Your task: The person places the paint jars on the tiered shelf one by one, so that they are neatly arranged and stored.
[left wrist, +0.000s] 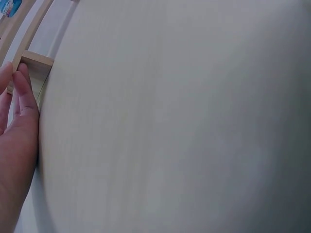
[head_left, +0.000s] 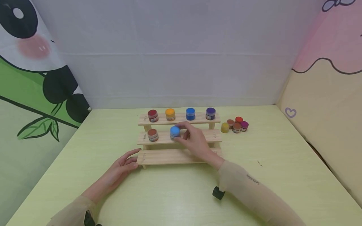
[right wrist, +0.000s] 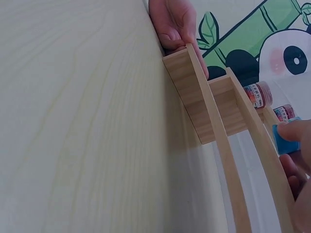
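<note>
A three-tier wooden stand (head_left: 169, 157) stands on the table. On its middle step, my right hand (head_left: 195, 141) pinches a light-blue paint jar (head_left: 174, 132) between thumb and fingers; the same jar (right wrist: 286, 140) shows in the right wrist view. My left hand (head_left: 121, 169) holds the left end of the bottom step, and in the left wrist view its fingers (left wrist: 24, 92) lie around that end. A brown paint jar (head_left: 152, 135) sits left of the light-blue one. Along the top step stand a dark red jar (head_left: 153, 115), an orange jar (head_left: 170, 114), a blue jar (head_left: 190, 114) and a purple jar (head_left: 210, 113).
Right of the stand, several more paint jars cluster on the table, among them a yellow jar (head_left: 224, 127), a red jar (head_left: 238, 120) and a magenta jar (head_left: 244, 126). A white cloth wall (head_left: 181, 78) rises behind, with printed cloth at both sides.
</note>
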Motion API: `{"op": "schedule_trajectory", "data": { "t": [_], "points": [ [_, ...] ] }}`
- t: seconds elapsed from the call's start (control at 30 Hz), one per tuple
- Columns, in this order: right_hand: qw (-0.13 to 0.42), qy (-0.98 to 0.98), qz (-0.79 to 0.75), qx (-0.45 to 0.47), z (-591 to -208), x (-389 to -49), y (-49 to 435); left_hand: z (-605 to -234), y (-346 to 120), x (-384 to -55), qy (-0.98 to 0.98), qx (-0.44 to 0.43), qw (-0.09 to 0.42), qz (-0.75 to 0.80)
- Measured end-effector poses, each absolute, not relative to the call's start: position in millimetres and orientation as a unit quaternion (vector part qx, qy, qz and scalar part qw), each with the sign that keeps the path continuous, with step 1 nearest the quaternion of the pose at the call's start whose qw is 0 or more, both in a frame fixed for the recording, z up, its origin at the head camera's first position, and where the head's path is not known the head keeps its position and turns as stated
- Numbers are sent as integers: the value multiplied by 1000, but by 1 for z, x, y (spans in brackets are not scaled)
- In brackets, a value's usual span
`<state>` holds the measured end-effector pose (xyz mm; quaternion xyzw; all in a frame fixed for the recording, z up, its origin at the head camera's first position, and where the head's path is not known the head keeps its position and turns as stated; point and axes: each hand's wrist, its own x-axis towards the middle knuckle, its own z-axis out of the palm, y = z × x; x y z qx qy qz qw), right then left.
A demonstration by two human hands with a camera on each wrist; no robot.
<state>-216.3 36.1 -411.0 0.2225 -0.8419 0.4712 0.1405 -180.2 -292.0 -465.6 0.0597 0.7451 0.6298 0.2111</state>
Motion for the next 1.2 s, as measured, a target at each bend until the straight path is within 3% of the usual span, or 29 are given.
{"op": "schedule_trajectory", "data": {
  "t": [1.2],
  "points": [
    [154, -889, 390, 184, -412, -215, 25, -462, -292, -177, 747, 77, 208, 626]
  ]
}}
